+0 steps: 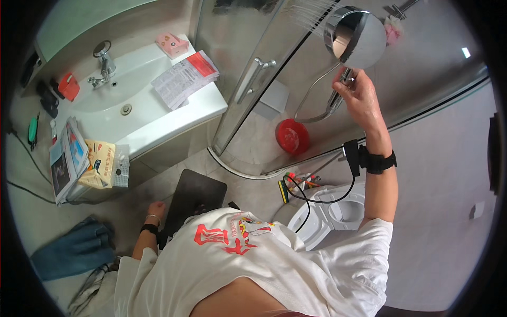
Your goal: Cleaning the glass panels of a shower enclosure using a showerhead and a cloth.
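Observation:
My right hand (361, 95) is raised at the upper right, wet and closed around the handle of a chrome shower head (358, 37). Water sprays from the head toward the upper left, against the inside of the glass shower enclosure. A metal hose (313, 89) loops below the handle. Near the lower left, my left hand (157, 209) hangs low beside a dark flat board or mat (198, 194); its fingers look curled, and nothing shows in them. A red basin (292, 136) stands on the shower floor beneath the hose.
Left of the shower is a white washbasin (178, 121) with a chrome faucet (105, 65), newspapers (184, 79) and a yellow package (101, 162) at its edges. A glass door with a handle (251, 81) stands beside it. A white toilet (317, 214) is below right.

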Demonstrator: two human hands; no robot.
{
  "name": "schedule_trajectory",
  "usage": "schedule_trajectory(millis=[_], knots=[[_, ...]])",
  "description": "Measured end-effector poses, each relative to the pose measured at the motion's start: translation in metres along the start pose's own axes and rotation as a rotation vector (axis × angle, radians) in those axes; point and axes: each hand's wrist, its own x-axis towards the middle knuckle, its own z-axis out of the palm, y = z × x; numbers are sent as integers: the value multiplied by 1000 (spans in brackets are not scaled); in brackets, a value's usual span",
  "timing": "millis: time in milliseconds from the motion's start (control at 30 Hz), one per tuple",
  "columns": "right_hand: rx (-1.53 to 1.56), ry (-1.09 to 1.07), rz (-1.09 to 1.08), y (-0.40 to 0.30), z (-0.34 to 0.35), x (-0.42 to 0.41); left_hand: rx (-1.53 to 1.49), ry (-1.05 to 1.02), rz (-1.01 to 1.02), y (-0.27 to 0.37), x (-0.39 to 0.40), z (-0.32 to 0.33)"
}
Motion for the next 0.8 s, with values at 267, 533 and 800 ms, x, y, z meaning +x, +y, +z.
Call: schedule_trajectory(millis=[267,533,800], knots=[[-142,-102,28,53,55,-39,-23,-39,48,36,10,8],[-42,30,-17,27,18,13,21,-48,-35,64,-6,2],[-124,155,-105,-63,-81,110,-111,-68,-109,47,0,27]])
